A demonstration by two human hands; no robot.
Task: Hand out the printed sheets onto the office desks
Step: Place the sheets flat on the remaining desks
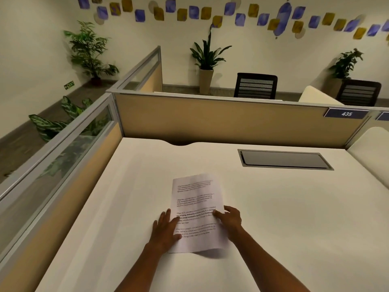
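Observation:
A printed sheet (195,199) with several blocks of black text lies on the white desk (126,197), near its middle. My left hand (165,227) grips its left edge, thumb on top of the paper. My right hand (230,221) holds the right edge, thumb on the page and fingers beside it. The sheet's near end is lifted slightly and casts a shadow on the desk. No other sheets are visible.
A grey cable hatch (284,160) is set into the desk at the far right. Tan partitions (210,121) with glass tops wall the desk at the back and left; a blue label (346,113) reads 435. Black chairs (255,85) and potted plants (207,60) stand beyond.

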